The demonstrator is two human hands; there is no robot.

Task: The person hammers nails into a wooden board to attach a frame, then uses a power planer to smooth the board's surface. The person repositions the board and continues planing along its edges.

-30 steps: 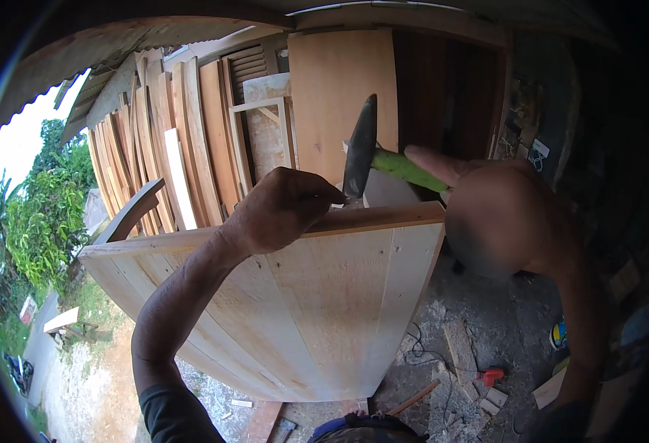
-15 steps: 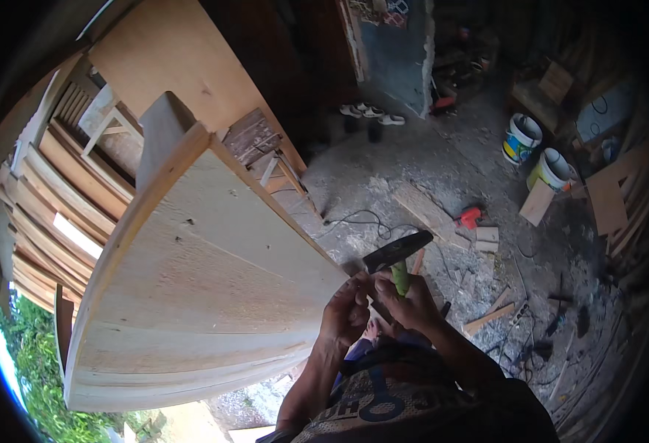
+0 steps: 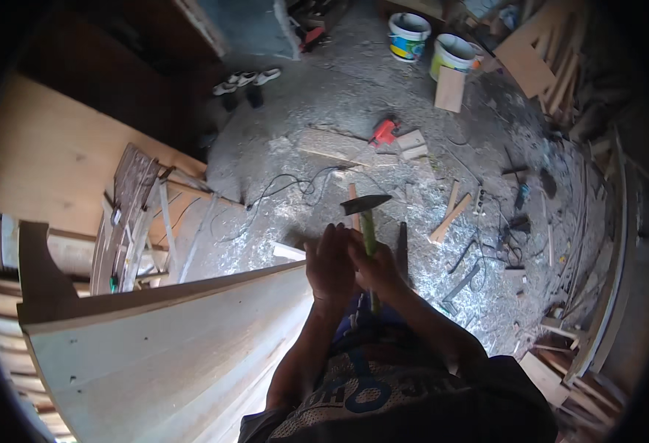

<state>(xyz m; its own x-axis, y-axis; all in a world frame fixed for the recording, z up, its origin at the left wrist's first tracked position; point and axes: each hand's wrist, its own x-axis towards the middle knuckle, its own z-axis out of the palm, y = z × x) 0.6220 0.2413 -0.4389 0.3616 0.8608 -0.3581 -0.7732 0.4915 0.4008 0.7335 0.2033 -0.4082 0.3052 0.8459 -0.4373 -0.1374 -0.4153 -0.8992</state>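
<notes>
My right hand (image 3: pixel 375 267) is closed around the green handle of a hammer (image 3: pixel 367 204); its dark head points up, past my fingers. Close against it, my left hand (image 3: pixel 329 267) is raised with the fingers stretched upward and held together. The right fingertips meet the left hand's palm side; anything small between them is hidden. To the left of my hands stands a large pale planked wooden structure (image 3: pixel 169 347), shaped like a boat's hull, with its narrowing end near my left wrist.
A red power tool (image 3: pixel 385 132) and wood offcuts (image 3: pixel 413 144) lie on the dusty floor. Cables (image 3: pixel 295 181) trail there. Two buckets (image 3: pixel 409 38) stand at the back. A wooden trestle (image 3: pixel 165 188) is at left; hand tools and scraps (image 3: pixel 516 225) litter the right.
My view has swung to the right, so the hull-shaped structure sits lower left. The hammer head has turned and moved above my hands. My left fingers, curled before, now stretch upward.
</notes>
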